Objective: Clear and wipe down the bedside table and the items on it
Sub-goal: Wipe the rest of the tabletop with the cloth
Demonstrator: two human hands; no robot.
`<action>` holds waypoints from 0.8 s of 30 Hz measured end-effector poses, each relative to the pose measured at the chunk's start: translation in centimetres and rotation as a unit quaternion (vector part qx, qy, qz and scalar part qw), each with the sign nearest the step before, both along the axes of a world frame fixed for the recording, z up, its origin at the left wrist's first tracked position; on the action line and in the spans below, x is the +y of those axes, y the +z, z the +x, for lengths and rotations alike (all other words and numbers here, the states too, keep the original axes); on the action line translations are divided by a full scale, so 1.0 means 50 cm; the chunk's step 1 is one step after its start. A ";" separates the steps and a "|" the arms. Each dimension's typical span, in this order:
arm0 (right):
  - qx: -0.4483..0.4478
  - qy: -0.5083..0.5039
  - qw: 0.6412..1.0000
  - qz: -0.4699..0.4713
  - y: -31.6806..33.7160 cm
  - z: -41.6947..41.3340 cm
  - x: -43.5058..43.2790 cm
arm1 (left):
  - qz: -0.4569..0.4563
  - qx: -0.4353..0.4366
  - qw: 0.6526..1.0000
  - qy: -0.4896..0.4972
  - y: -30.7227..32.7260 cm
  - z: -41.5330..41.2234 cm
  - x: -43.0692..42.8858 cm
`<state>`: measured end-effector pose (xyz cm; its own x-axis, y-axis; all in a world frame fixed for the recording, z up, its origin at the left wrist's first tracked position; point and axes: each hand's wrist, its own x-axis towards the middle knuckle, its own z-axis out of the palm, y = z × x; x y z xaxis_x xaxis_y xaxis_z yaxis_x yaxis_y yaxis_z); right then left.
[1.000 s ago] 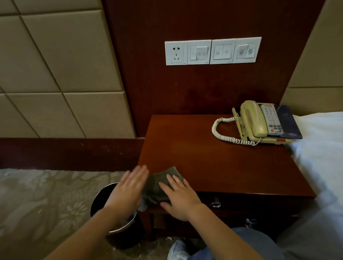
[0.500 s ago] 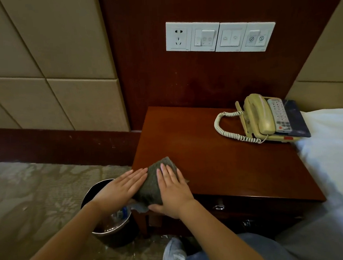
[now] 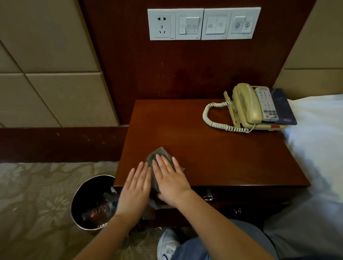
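Note:
A grey cloth (image 3: 155, 155) lies on the front left corner of the dark wooden bedside table (image 3: 219, 157). My right hand (image 3: 171, 178) presses flat on the cloth, fingers spread, covering most of it. My left hand (image 3: 136, 190) lies flat beside it at the table's left edge, fingers together, touching the cloth's side. A beige corded telephone (image 3: 246, 108) stands at the back right of the table, partly on a dark folder (image 3: 285, 109).
A round metal waste bin (image 3: 78, 209) holding bottles and rubbish stands on the patterned carpet just left of the table. A white bed (image 3: 325, 139) borders the table's right side. Wall switches and a socket (image 3: 203, 23) sit above. My knee and shoe (image 3: 168, 250) are below.
Both hands and the cloth have slid from the front left edge further onto the table top. The left hand moved up from over the bin to the table's edge.

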<state>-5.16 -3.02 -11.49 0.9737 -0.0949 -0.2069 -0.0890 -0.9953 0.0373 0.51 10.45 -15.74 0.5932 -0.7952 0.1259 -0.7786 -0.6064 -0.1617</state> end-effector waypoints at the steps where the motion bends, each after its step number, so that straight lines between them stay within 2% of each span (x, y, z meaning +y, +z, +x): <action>1: 0.004 -0.007 1.000 -0.007 0.003 -0.017 -0.021 | -0.004 -0.008 1.000 -0.017 -0.004 -0.017 -0.023; 4: 0.026 -0.039 0.999 -0.025 0.012 -0.068 -0.083 | 0.014 0.008 0.999 -0.032 -0.004 -0.075 -0.099; 8: 0.056 -0.107 0.991 -0.065 0.019 -0.126 -0.139 | 0.015 -0.046 0.998 -0.042 0.025 -0.133 -0.183; 13: 0.070 -0.154 0.982 -0.085 0.012 -0.157 -0.164 | 0.055 -0.023 0.994 -0.094 0.047 -0.148 -0.222; 19: 0.078 -0.128 0.983 -0.105 0.022 -0.135 -0.147 | 0.056 -0.007 0.991 -0.121 0.041 -0.092 -0.167; 22: 0.054 -0.091 0.992 -0.071 0.025 -0.089 -0.081 | 0.040 -0.060 0.992 -0.107 0.033 -0.043 -0.077; 24: 0.033 -0.064 0.996 -0.049 0.018 -0.040 -0.012 | 0.043 -0.076 0.994 -0.062 0.025 -0.005 -0.001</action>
